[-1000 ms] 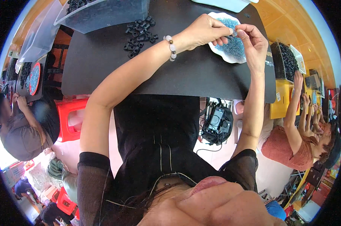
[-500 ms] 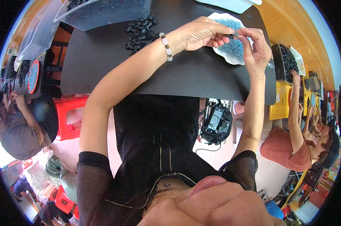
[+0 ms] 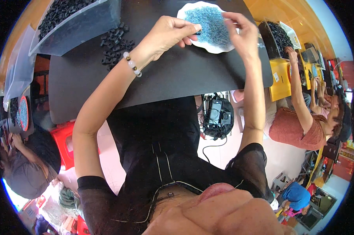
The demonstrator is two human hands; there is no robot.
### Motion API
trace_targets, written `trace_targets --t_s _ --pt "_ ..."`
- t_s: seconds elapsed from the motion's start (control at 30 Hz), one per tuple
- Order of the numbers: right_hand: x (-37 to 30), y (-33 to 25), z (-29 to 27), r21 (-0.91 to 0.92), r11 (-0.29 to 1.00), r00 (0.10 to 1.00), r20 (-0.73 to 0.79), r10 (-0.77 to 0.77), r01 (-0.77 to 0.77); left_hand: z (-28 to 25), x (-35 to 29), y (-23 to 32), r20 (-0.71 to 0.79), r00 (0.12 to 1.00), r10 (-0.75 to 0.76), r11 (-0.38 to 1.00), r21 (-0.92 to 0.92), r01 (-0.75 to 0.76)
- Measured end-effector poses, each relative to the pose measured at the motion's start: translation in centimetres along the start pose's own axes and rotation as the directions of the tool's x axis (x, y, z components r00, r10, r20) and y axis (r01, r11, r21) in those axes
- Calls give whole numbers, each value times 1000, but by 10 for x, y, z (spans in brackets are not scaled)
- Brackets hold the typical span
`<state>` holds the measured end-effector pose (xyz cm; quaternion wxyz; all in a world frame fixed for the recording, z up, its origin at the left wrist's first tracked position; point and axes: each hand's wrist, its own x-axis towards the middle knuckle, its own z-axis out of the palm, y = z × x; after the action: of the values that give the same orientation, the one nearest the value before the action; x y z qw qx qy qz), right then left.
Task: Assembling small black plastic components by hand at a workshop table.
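Observation:
A white scalloped plate point(image 3: 180, 16) full of small bluish metallic pieces point(image 3: 210, 27) lies toward the far side of the dark table. My left hand point(image 3: 173, 34), with a bead bracelet at its wrist, pinches a small black part point(image 3: 199, 32) at the plate's left edge. Its fingers cover most of that part. Over the plate's right side is my right hand point(image 3: 244, 34), its thumb and forefinger apart and apparently nothing between them. Left of my left hand, loose black plastic parts point(image 3: 115, 45) form a pile on the table.
A clear bin point(image 3: 79, 33) of black parts stands at the table's far left. Another bin point(image 3: 277, 39) of black parts is on a yellow table at right, where a co-worker's hand point(image 3: 291, 55) reaches. Below the table edge sits a black bag point(image 3: 216, 117) with devices and cables.
My hands, together before over the plate, have come apart. The right hand has drawn away from the black part, which stays in my left hand. The whole view has shifted and turned slightly.

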<state>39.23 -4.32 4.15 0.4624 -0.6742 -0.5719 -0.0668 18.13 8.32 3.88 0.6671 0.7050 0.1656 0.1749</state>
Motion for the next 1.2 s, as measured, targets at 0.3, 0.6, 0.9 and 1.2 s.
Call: trace_targets --t_s 0.3,0.6,0.9,1.2 --pt "-2 29 -19 -339 897 939 89 333 -286 -16 -116 7 -135 990 -30 997 60 39" --pt "-10 -8 -24 -267 921 952 34 304 -284 -14 -163 -32 -479 869 124 990 6 -138" --pt "-31 -54 -21 -287 939 900 334 281 -187 -14 -163 -37 -493 862 118 985 -52 -165" --pt "-27 -52 -16 -289 954 900 393 190 -76 -11 -164 -38 -499 856 134 981 -58 -188"
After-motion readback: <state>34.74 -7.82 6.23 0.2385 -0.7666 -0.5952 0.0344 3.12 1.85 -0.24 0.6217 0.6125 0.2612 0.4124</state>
